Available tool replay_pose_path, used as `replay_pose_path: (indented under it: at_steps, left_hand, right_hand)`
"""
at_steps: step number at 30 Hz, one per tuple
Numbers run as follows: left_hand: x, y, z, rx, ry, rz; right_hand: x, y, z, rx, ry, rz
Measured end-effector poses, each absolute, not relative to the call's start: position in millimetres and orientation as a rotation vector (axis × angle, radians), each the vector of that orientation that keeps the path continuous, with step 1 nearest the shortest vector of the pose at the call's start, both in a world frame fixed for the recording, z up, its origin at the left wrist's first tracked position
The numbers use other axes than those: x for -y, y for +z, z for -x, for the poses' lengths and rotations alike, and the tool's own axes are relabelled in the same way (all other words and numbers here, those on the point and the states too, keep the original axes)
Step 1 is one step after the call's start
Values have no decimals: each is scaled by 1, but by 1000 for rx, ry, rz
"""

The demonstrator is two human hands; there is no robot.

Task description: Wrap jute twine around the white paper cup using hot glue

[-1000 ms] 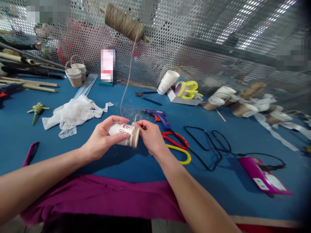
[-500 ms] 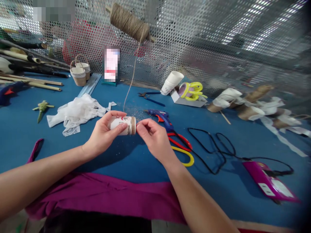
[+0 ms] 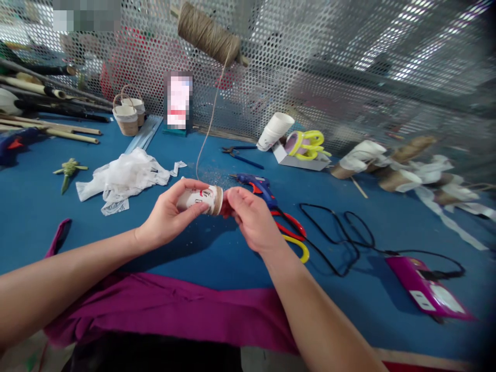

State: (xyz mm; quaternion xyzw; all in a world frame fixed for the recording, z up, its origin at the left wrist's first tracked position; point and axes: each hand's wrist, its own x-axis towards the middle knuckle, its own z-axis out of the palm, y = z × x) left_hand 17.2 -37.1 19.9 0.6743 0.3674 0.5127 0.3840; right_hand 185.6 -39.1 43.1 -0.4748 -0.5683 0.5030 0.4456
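A white paper cup [image 3: 195, 199] with dark and red print lies on its side in my left hand [image 3: 166, 214], gripped between thumb and fingers. Twine [image 3: 218, 201] is wound in a band around the cup's right end. My right hand [image 3: 250, 214] is closed at that end, its curled fingers against the cup; the fingertips are partly hidden. From a twine spool [image 3: 208, 35] on the mesh, a single strand [image 3: 210, 124] drops behind the cup. Just beyond my right hand lie a blue glue gun [image 3: 258, 187] and scissors with red and yellow handles [image 3: 300, 248].
Pliers [image 3: 244, 156], white lace [image 3: 127, 175] and two twine-wrapped cups with handles [image 3: 126, 121] lie farther back. Stacked cups [image 3: 275, 130] lean by a small box [image 3: 300, 161]. A black cord [image 3: 341, 227] loops right toward a purple power strip [image 3: 428, 287]. Sticks [image 3: 58, 103] lie left.
The cup and both hands have shifted slightly right. The cup has turned a little, showing more print. My right hand's fingers have changed their hold at its end.
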Motion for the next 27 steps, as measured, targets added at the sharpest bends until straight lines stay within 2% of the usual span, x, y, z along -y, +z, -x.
replay_pose_path:
  at_steps: [5,8,12,15,27]
  left_hand:
    - [40,19,-15,-898,1273,-1964]
    - [37,22,-14,-861,1254,-1800]
    - [28,26,-14,-736,1193,-1333]
    - [24,25,-15,-723,1104,-1226]
    - [36,14,-17,-861,1125,-1855]
  right_hand:
    - [33,44,-186,1194,1411,1210]
    - [33,43,-187,1205,1380,1206]
    - [38,42,-188,1439,1174,1198]
    - [43,40,-189,1715,970,1215]
    - [46,31,-188,1567,1016,1316]
